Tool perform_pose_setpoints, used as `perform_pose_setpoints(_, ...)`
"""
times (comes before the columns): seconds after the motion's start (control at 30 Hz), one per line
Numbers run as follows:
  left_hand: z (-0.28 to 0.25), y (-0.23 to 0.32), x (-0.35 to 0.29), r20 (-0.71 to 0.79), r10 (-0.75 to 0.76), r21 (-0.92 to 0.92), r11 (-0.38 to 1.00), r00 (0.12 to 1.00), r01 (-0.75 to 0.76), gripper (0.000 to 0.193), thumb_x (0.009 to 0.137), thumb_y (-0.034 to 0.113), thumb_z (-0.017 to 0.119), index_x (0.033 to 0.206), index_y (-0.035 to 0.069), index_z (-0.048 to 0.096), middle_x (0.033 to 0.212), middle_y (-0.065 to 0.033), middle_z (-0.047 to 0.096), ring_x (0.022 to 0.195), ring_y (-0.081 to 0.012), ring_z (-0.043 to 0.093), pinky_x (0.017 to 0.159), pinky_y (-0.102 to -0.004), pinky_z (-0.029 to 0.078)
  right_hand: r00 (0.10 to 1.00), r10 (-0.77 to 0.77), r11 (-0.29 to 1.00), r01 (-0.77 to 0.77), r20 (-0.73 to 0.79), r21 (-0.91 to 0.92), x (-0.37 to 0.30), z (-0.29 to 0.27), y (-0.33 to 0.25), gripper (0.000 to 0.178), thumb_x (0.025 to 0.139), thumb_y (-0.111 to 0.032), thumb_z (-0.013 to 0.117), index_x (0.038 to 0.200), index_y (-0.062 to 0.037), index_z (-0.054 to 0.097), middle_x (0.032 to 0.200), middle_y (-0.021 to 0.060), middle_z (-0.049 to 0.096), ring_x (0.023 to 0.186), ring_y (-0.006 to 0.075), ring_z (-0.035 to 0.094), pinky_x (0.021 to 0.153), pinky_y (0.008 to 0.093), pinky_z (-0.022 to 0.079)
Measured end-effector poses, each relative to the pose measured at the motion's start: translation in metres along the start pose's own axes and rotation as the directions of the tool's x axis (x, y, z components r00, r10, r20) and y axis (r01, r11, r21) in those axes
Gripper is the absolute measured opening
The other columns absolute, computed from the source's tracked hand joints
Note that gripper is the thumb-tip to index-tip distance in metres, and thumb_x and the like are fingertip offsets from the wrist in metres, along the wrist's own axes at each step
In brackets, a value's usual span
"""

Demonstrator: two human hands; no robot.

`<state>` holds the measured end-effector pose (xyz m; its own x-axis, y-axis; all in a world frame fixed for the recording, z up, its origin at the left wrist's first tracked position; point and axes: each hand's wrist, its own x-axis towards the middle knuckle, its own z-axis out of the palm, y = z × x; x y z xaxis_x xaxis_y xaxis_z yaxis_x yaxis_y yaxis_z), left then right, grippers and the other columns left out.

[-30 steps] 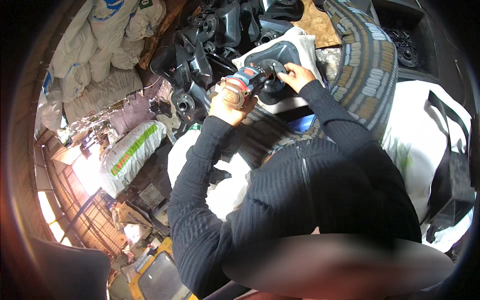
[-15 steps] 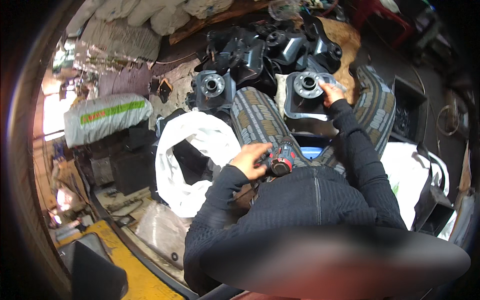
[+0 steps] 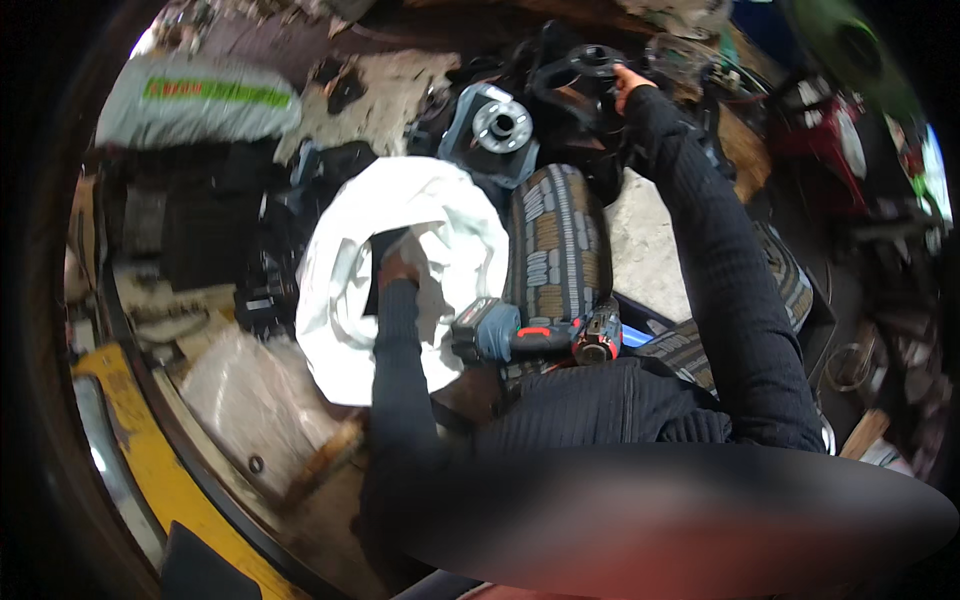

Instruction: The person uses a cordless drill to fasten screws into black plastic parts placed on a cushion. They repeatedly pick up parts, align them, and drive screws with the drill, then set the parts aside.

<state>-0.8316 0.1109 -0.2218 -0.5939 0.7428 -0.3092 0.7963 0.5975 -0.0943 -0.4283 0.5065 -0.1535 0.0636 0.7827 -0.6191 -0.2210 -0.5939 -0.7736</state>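
Observation:
My left hand (image 3: 402,264) reaches down into the open mouth of a white sack (image 3: 335,285); dark material shows inside, and its fingers are hidden. At the far side, my right arm is stretched out and my right hand (image 3: 628,86) grips the edge of a black plastic part with a round flange (image 3: 594,62). That part is over the heap of similar black parts. A blue and red cordless drill (image 3: 540,338) lies across my lap, touched by neither hand. Nearer me stands another black part with a grey metal flange (image 3: 502,126), beside my patterned trouser leg (image 3: 560,245).
A stuffed white sack with a green stripe (image 3: 200,105) lies at the far left, above dark boxes (image 3: 215,225). Clear plastic sheeting (image 3: 250,395) and a yellow metal edge (image 3: 135,435) are at the near left. A red chair or frame (image 3: 825,150) stands far right.
My left hand has left the drill and gone into the white sack. My right hand has carried the flanged part away from my knees to the heap. The view has swung too.

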Motion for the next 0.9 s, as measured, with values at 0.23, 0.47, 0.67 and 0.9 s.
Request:
perform_pose_setpoints(0.23, -0.048, 0.096, 0.018, 0.066, -0.031, -0.166, 0.985, 0.997, 0.042, 0.049, 0.077, 0.027, 0.060, 0.122, 0.008, 0.053, 0.121, -0.0183, 0.055, 0.111, -0.0369, 0.053, 0.094, -0.0411, 0.044, 0.977, 0.056, 0.993, -0.077, 0.208, 0.095, 0.109, -0.080, -0.003, 0.038, 0.074, -0.049, 0.071, 0.079, -0.0142, 0.057, 0.054, -0.0049, 0.040, 0.036, 0.0097, 0.030, 0.032, 0.0254, 0.023)
perform_pose_setpoints(0.47, -0.050, 0.080, 0.031, 0.088, -0.063, -0.134, 0.988, 0.994, 0.074, 0.048, 0.079, 0.030, 0.059, 0.120, 0.006, 0.054, 0.118, -0.0192, 0.056, 0.109, -0.0361, 0.054, 0.093, -0.0409, 0.044, 0.937, 0.216, 0.976, -0.211, 0.273, -0.047, 0.022, -0.077, -0.004, 0.039, 0.084, -0.041, 0.064, 0.114, -0.0148, 0.061, 0.054, -0.0074, 0.032, 0.037, 0.0046, 0.024, 0.033, 0.0219, 0.019)
perform_pose_setpoints(0.67, -0.045, 0.072, 0.029, 0.108, -0.024, -0.077, 0.997, 0.994, 0.033, 0.047, 0.080, 0.033, 0.057, 0.118, 0.005, 0.056, 0.116, -0.0200, 0.057, 0.107, -0.0354, 0.055, 0.093, -0.0406, 0.044, 0.974, 0.076, 0.974, -0.027, 0.213, -0.224, -0.017, -0.117, 0.014, 0.039, 0.087, -0.038, 0.058, 0.121, -0.0181, 0.058, 0.059, -0.0093, 0.026, 0.043, 0.0035, 0.021, 0.037, 0.0200, 0.017)
perform_pose_setpoints(0.9, -0.063, 0.055, 0.019, 0.112, -0.006, -0.011, 1.000, 0.994, 0.007, 0.048, 0.081, 0.037, 0.056, 0.115, 0.003, 0.057, 0.113, -0.0209, 0.059, 0.105, -0.0345, 0.057, 0.092, -0.0404, 0.044, 0.973, 0.086, 0.979, -0.043, 0.213, -0.200, -0.092, -0.160, 0.047, 0.045, 0.091, -0.035, 0.055, 0.127, -0.0092, 0.051, 0.057, -0.0093, 0.024, 0.042, 0.0025, 0.022, 0.035, 0.0199, 0.017)
